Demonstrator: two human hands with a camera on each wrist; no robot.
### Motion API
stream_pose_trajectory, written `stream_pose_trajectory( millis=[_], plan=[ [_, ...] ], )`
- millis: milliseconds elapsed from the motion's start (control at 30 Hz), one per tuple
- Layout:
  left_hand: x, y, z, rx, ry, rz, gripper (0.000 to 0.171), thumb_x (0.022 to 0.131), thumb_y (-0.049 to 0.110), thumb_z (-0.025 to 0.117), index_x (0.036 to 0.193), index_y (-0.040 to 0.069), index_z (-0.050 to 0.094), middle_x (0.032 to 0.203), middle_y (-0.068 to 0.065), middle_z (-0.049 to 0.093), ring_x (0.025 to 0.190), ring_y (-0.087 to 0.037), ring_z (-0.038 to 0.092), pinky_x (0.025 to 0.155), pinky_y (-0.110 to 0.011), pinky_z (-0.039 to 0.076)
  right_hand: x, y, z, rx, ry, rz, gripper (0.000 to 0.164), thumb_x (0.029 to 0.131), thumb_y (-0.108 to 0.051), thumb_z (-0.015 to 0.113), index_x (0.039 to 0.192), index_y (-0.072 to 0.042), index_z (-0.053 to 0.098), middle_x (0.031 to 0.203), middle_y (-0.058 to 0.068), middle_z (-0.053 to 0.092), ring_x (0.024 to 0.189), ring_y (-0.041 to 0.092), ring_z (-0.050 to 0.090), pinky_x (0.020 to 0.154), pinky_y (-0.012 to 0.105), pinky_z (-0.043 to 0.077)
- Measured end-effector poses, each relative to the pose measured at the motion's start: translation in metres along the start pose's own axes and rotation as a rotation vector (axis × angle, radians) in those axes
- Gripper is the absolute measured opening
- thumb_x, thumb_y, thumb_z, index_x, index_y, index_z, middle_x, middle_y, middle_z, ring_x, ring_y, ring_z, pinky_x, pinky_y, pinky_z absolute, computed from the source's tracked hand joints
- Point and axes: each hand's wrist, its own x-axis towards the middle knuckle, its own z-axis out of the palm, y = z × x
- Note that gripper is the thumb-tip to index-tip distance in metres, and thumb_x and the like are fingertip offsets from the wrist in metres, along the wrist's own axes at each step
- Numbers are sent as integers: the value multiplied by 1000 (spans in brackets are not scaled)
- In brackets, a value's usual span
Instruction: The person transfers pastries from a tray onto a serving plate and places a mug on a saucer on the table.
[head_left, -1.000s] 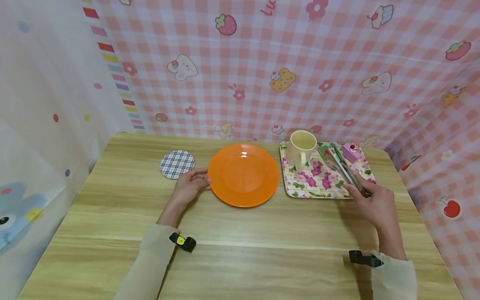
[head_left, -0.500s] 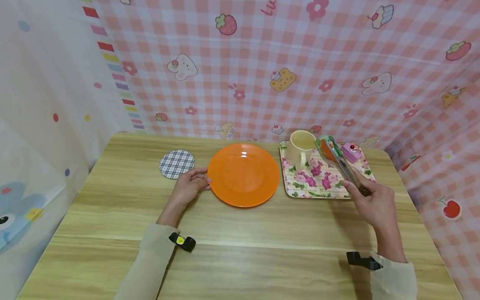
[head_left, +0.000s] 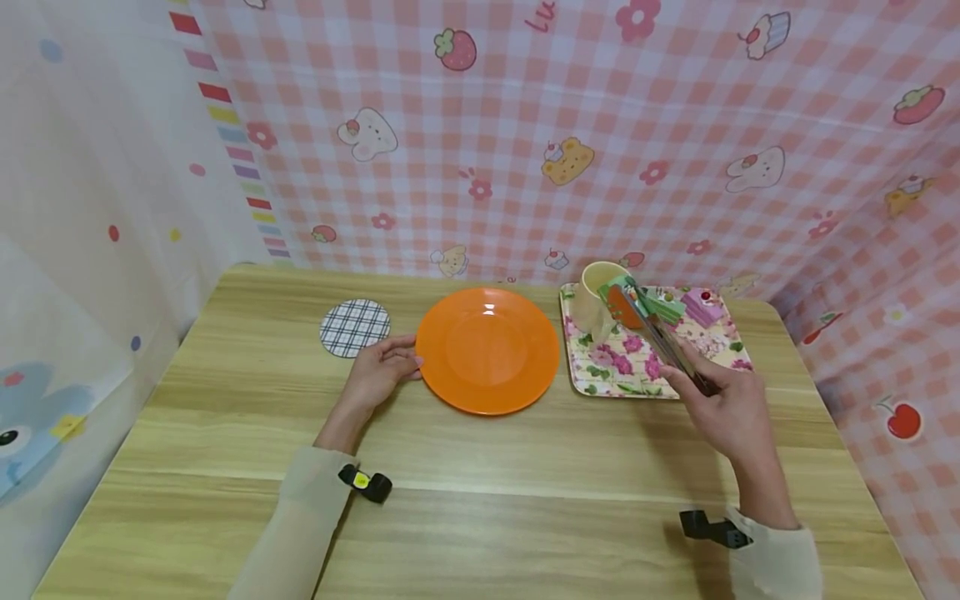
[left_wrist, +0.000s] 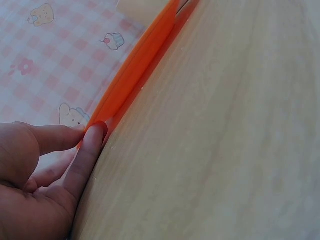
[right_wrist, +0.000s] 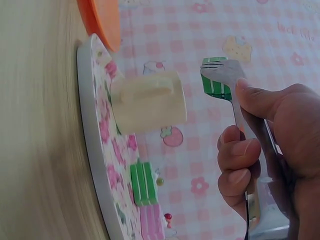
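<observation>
One orange plate [head_left: 487, 350]: rim pinched by left fingers [left_wrist: 90, 145] | green cake [right_wrist: 212, 88]: beyond right fingers [right_wrist: 241, 152], in gripped tongs [right_wrist: 266, 145]

Tongs [right_wrist: 271, 159] shiny metal; plate [head_left: 487, 350] glossy, plastic-lk.; tabletop [head_left: 480, 492] wood-grain w/ sheen; backdrop [head_left: 450, 125] cloth.

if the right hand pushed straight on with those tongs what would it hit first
Probably the mug, first in line in the head view; but the tongs in the right hand hold a green cake seemingly higher than the mug's rim, so they may clear it.
</observation>
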Motion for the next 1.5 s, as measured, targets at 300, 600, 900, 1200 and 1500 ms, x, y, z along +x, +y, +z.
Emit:
stream_pose_trajectory(
  millis=[300,600,900,1200,1500],
  plan=[
    [-2,1,1,-3,1,6,46,97,-3,65,142,-4,55,105,-11,66,84,-7,70,81,-23,66,-3,-11,16,26,-103,-4,45,95,-25,75,138,-14,64,99,22,77,48,5,42,39,20,35],
    [2,0,1,-1,-3,6,46,97,-2,64,142,-3,55,107,-13,66,86,-9,70,82,-24,66,-7,-18,41,-4,-170,-7,46,94,-30,76,138,-21,66,56,3,51,51,5,32,44,21,30],
    [2,1,5,-7,-9,5,46,97,-3,64,142,-3,54,109,-15,66,86,-9,70,82,-25,66,-11,-21,56,12,-214,-3,46,93,-29,77,137,-19,67,56,-5,42,52,6,35,43,20,32],
    [0,1,4,2,-9,-2,48,97,-1,65,143,-2,54,111,-15,67,86,-8,70,81,-24,66,-5,-35,70,32,-300,33,49,96,-38,73,139,-19,64,57,-5,39,53,9,34,45,21,31],
    [1,2,-3,12,-10,-4,48,98,0,65,145,-1,54,111,-15,67,86,-8,71,82,-25,66,1,-49,88,39,-349,-40,47,96,-36,72,141,-26,63,55,-6,35,50,7,32,43,19,29]
  ],
)
